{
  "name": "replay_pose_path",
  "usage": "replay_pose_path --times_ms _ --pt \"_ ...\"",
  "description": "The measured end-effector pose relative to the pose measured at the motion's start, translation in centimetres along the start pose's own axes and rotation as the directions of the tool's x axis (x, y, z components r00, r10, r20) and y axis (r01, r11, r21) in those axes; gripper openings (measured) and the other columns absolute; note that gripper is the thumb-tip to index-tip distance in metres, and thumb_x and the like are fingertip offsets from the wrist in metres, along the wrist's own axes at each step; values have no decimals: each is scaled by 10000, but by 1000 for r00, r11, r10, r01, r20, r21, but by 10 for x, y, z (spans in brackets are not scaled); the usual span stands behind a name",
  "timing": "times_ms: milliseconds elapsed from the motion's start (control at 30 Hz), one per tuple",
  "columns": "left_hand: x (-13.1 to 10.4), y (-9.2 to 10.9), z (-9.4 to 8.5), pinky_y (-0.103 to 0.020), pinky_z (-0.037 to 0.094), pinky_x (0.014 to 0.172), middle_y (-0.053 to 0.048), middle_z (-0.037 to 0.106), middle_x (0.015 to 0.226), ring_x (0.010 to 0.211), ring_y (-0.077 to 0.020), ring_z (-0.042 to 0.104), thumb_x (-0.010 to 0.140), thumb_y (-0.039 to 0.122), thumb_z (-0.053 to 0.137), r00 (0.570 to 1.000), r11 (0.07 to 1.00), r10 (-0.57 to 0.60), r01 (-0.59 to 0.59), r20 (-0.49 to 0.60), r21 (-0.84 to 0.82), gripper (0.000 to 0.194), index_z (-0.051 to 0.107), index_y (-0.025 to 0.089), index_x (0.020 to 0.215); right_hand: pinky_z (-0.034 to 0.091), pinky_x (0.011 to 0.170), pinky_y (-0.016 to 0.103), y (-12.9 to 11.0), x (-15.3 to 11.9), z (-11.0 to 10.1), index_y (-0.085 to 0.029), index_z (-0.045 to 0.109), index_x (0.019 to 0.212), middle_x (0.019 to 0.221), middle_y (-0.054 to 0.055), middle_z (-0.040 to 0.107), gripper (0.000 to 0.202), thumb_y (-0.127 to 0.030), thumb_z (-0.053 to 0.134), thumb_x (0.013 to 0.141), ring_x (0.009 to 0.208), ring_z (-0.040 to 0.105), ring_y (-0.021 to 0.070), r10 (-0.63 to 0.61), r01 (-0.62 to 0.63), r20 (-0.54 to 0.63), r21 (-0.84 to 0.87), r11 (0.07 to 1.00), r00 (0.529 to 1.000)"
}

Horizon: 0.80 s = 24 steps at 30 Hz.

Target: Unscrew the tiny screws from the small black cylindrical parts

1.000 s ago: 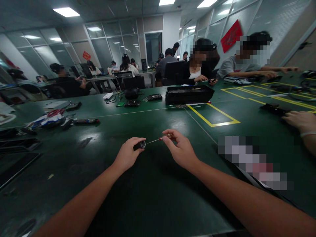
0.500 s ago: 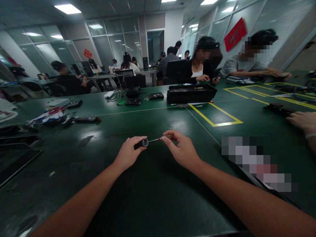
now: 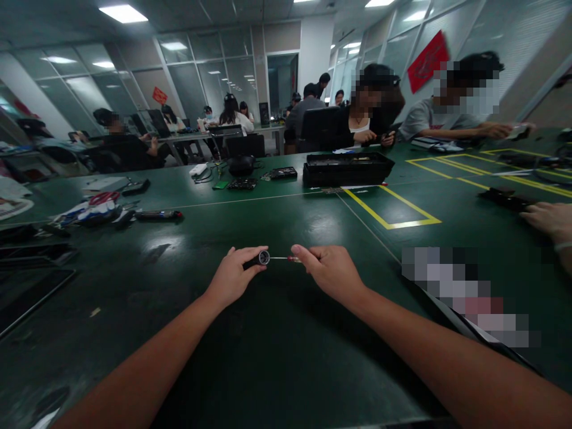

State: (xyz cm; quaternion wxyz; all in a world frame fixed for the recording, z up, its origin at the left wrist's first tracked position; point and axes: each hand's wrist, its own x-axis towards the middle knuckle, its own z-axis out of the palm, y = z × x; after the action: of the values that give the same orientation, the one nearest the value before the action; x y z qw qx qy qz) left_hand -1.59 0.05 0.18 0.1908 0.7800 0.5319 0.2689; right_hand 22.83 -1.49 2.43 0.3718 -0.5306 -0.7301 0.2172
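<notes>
Near the middle of the green table, my left hand is closed around a black cylinder, whose round, silvery-rimmed end faces right. My right hand grips a small screwdriver with a red and clear handle, its fingers curled round it and the thumb raised above it. The thin metal shaft runs level to the left, and its tip meets the cylinder's open end; whether it is inside cannot be made out.
A long black tray stands beyond my hands, with circuit boards left of it. Cables and gloves and a dark tube lie at left. Another person's hand rests at the right edge. People sit across the table.
My right hand has turned, its fingers now curled lower around the handle and its thumb on top. The screwdriver has gone from slightly slanted to level. My left hand has barely moved.
</notes>
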Motion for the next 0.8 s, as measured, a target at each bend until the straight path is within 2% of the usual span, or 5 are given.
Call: replay_pose_path --times_ms 300,400,567,667,800 --pt "1 3 -2 -597 251 1174 -32 658 1334 1279 -259 561 892 220 675 1000 1000 22 -21 -15 20 427 631 321 1304 286 474 275 1 0 2 -205 601 622 513 -27 534 495 -562 528 958 472 499 123 -47 46 -13 -58 997 999" --pt "0 4 -2 -596 248 1175 -35 661 1330 1271 -258 566 889 217 681 1000 999 27 -27 -8 30 421 636 314 1296 346 504 273 3 0 4 -209 636 746 617 -10 628 375 -512 565 955 541 568 143 -49 49 -17 -12 999 999" --pt "-1 6 0 -625 171 1184 -28 655 1340 1291 -261 550 907 235 665 999 997 38 -40 31 60 417 622 339 1309 479 639 293 4 -1 5 -208 610 1045 868 32 728 138 -310 566 963 731 682 175 -100 96 23 122 988 995" --pt "-2 7 2 -634 155 1182 -28 653 1341 1299 -262 542 912 237 653 998 997 42 -45 56 64 419 617 351 1314 492 673 300 3 0 3 -208 628 1036 850 22 727 158 -322 535 978 746 695 175 -123 111 75 148 983 990" --pt "-2 6 2 -634 159 1182 -29 646 1352 1301 -264 540 919 258 641 999 998 33 -35 41 58 422 605 350 1330 425 574 287 1 1 1 -208 699 932 582 -30 626 413 -441 376 1044 546 617 149 -83 71 121 96 993 989"
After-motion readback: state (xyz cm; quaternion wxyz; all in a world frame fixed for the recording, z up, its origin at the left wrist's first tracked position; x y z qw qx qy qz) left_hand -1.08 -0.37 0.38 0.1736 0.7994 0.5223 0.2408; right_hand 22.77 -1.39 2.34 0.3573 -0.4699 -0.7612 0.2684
